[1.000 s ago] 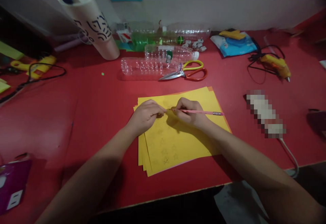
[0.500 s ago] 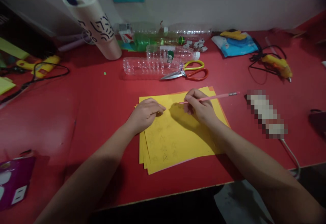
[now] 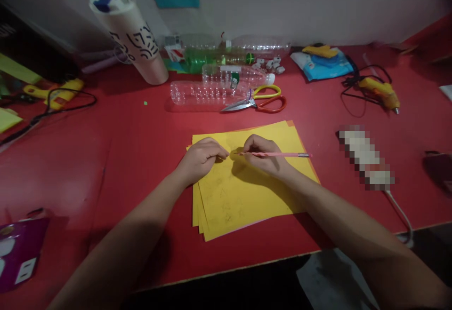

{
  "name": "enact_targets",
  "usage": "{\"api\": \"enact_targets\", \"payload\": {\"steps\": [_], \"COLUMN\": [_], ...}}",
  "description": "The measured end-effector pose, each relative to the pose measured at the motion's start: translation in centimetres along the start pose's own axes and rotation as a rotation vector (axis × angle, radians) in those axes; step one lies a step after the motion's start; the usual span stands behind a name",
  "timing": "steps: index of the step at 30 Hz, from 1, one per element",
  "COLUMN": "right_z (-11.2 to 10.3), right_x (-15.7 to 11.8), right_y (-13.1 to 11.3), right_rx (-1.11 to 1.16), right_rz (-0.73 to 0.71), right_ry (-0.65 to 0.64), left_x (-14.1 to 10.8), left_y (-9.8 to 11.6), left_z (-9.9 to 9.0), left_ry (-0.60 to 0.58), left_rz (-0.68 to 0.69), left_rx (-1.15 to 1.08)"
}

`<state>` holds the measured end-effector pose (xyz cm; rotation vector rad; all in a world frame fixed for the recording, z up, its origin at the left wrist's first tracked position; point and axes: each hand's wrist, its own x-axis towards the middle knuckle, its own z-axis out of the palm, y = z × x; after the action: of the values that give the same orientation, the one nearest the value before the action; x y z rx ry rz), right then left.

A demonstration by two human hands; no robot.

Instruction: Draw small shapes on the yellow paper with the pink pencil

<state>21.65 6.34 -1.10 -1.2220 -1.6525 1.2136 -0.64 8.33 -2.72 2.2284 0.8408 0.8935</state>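
My right hand grips a pink pencil, its eraser end pointing right and its tip at the upper middle of a yellow sheet of paper. Flat on the sheet's left part rests my left hand, fingers stretched toward the pencil tip and holding nothing. Faint pencil-drawn stars show on the lower left of the sheet. More yellow sheets lie under it, slightly fanned out, and an orange edge peeks out at the top right.
Behind the paper lie scissors and several plastic bottles. A white tumbler stands at the back left. Yellow glue guns with cords lie at left and right. Right of the paper is a blurred-out device with a cable.
My right hand has moved left and slightly down with the pencil, bringing the tip nearer my left hand. The pencil now lies more level. My left hand stays put.
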Motion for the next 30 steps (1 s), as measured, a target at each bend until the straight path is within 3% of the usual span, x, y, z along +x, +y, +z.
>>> {"api": "enact_targets", "payload": {"steps": [15,30], "right_z": [0.05,0.16], "right_x": [-0.03,-0.05], "right_y": [-0.06,-0.16], "right_rx": [-0.043,-0.085], "right_rz": [-0.046,-0.085], "right_ry": [-0.007,-0.019], "left_x": [0.07,0.04], "left_y": [0.11,0.10], "left_z": [-0.18,-0.14], "left_ry": [0.000,-0.004], "left_rz": [-0.103,-0.108], "left_rx": [-0.048,-0.071]}}
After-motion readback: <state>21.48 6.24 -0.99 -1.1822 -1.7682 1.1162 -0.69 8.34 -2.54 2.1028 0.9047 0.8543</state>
